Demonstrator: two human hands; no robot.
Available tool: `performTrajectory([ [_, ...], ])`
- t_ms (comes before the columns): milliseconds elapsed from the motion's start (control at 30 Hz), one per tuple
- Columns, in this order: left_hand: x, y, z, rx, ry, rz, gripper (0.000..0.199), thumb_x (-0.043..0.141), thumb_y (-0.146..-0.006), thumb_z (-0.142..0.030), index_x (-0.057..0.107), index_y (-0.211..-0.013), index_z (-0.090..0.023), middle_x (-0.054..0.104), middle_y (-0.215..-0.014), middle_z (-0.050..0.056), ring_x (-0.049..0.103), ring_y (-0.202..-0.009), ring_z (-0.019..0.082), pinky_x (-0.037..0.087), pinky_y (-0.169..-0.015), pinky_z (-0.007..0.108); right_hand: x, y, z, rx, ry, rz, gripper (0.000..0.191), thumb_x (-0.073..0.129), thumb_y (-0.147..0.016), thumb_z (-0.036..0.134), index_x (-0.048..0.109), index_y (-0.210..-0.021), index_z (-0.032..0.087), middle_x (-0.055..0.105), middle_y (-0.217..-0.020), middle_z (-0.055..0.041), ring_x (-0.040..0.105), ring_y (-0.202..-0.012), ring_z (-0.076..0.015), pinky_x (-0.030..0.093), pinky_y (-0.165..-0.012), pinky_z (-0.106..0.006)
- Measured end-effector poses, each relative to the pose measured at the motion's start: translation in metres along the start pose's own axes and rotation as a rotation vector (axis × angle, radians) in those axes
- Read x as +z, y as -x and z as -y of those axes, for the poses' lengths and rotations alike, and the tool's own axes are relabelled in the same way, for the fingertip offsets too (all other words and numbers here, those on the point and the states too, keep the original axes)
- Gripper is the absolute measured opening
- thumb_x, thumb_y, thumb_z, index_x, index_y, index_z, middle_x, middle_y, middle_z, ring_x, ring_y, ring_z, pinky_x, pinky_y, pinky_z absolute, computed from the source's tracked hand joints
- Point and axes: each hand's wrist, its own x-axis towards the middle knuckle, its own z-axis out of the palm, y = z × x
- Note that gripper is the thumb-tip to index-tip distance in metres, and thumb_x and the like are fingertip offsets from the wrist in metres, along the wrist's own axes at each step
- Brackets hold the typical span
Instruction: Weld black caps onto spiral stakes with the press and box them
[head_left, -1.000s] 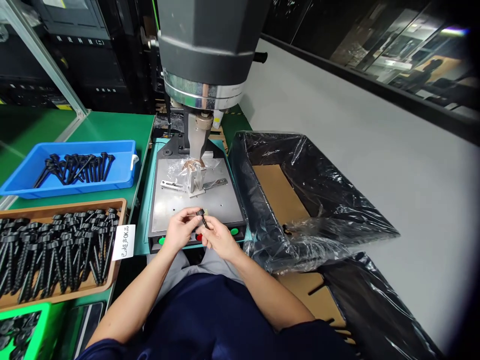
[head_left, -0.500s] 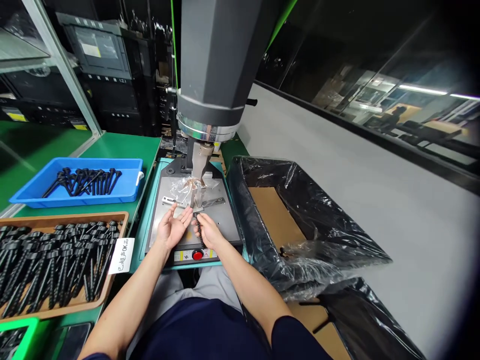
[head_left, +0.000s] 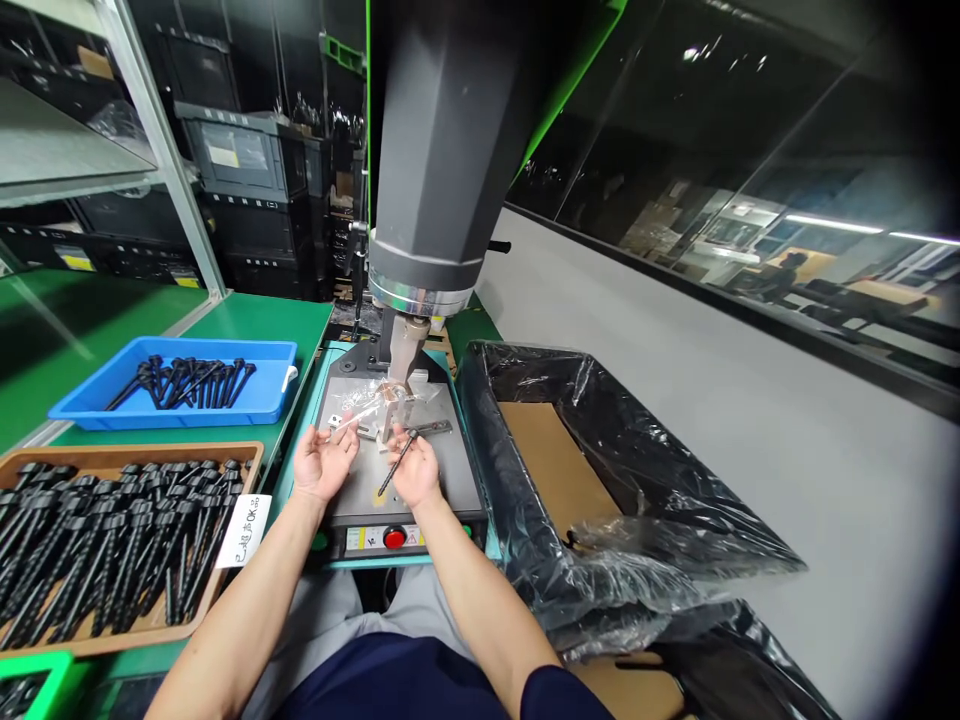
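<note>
Right grip [head_left: 418, 474] holds black pin [head_left: 395, 467]; left grip [head_left: 325, 464] spread.

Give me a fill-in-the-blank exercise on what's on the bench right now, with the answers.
The right hand holds a thin rod coloured ____. Just beyond the brown tray sits a ____ tray. The middle button on the machine base is ____. A flat brown sheet of ____ lies in the plastic-lined box.

Missing words: black; blue; red; cardboard.
</note>
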Motion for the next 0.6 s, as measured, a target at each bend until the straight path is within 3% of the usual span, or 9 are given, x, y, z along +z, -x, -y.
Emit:
performTrajectory([
  [133,0.005,0.006,-0.008,-0.066,-0.047,0.161,0.023,0.079,-0.068,-0.041,0.073,-0.07,-0.019,0.064,-0.127,0.012,0.064,-0.109,0.028,0.056,-0.078,0.035,-0.01,0.008,0.018,-0.068,-0.126,0.099,0.013,0.06,-0.081,0.03,0.065,-0.09,0.023,0.07,-0.095,-0.0019,0.054,-0.069,-0.012,0.044,-0.051,-0.02],
  [233,0.01,0.006,-0.011,-0.104,-0.13,0.225,0.032,0.078,-0.068,-0.048,0.076,-0.083,-0.02,0.062,-0.131,0.013,0.065,-0.107,0.029,0.055,-0.08,0.038,-0.018,0.014,0.023,-0.024,-0.231,0.135,0.011,0.061,-0.08,0.027,0.065,-0.089,0.023,0.069,-0.087,0.0001,0.051,-0.064,-0.0104,0.042,-0.049,-0.018],
  [367,0.017,0.0,-0.006,-0.117,-0.393,0.154,0.042,0.077,-0.071,-0.049,0.073,-0.102,-0.021,0.065,-0.127,0.013,0.067,-0.104,0.03,0.055,-0.081,0.04,-0.024,0.024,0.011,0.126,-0.258,0.131,0.011,0.063,-0.079,0.025,0.065,-0.088,0.02,0.068,-0.084,-0.0012,0.049,-0.062,-0.0096,0.042,-0.048,-0.017],
  [500,0.028,-0.006,-0.003,-0.012,-0.652,0.032,0.037,0.085,-0.064,-0.034,0.072,-0.092,-0.015,0.07,-0.114,0.013,0.069,-0.099,0.027,0.055,-0.084,0.036,-0.024,0.03,-0.005,0.193,-0.258,0.116,0.01,0.061,-0.079,0.027,0.064,-0.084,0.019,0.069,-0.097,-0.0049,0.051,-0.064,-0.0103,0.039,-0.046,-0.017],
  [600,0.036,-0.008,-0.006,0.117,-0.726,-0.051,0.036,0.088,-0.058,-0.032,0.07,-0.083,-0.013,0.073,-0.097,0.01,0.07,-0.093,0.024,0.056,-0.079,0.032,-0.022,0.028,0.0,0.133,-0.323,0.137,0.014,0.062,-0.078,0.031,0.063,-0.085,0.019,0.065,-0.118,-0.0097,0.058,-0.079,-0.014,0.041,-0.049,-0.018],
])
